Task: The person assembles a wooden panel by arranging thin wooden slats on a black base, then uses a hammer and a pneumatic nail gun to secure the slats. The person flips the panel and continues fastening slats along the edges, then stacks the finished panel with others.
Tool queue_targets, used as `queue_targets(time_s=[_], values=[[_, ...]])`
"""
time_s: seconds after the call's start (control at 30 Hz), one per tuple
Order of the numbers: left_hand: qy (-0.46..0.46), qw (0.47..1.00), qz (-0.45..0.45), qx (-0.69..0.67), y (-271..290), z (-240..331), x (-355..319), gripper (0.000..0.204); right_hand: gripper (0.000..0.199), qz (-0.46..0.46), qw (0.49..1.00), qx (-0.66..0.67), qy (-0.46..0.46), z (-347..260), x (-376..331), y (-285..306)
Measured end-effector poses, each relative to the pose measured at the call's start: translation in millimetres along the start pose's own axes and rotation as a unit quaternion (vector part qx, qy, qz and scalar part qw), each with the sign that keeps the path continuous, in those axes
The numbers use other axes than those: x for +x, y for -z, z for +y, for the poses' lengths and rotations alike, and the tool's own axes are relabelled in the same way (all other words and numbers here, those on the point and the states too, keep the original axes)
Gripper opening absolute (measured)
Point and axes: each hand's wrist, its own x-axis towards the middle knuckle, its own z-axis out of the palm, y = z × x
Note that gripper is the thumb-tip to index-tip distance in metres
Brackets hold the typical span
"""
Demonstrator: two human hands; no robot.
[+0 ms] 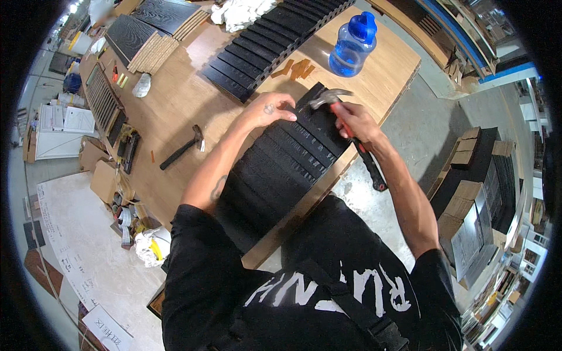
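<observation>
My right hand (362, 124) grips a claw hammer (371, 168) by its red and black handle, its metal head over the far end of a group of black ribbed pieces (298, 153). Close by, my left hand (270, 111) rests at the far left edge of these pieces. Its thumb and forefinger are pinched together; whatever may be between them is too small to make out. The black pieces lie in a row along the near edge of the wooden table (170, 93), right in front of my body.
Farther off lies a long row of black slats (266, 50). A blue-capped water bottle (353, 50) stands right of it, near small brown strips (300, 69). Another hammer (186, 147) lies to the left. Stacked dark boards (153, 54) occupy the far left. Black panels with cardboard (477, 193) stand at right.
</observation>
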Motion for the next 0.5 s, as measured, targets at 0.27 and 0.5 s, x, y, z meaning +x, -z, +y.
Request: queue_targets(time_s=[0.27, 0.5], values=[[0.09, 0.982, 0.103, -0.131, -31.7, -25.2, -96.7, 0.079, 0.026, 0.198, 0.949, 0.246, -0.012, 92.9, -150.3, 6.4], [0.314, 0.922, 0.226, -0.019, -54.1, -75.6, -382.4, 0.052, 0.04, 0.195, 0.768, 0.606, 0.074, 268.8, -292.5, -5.9]])
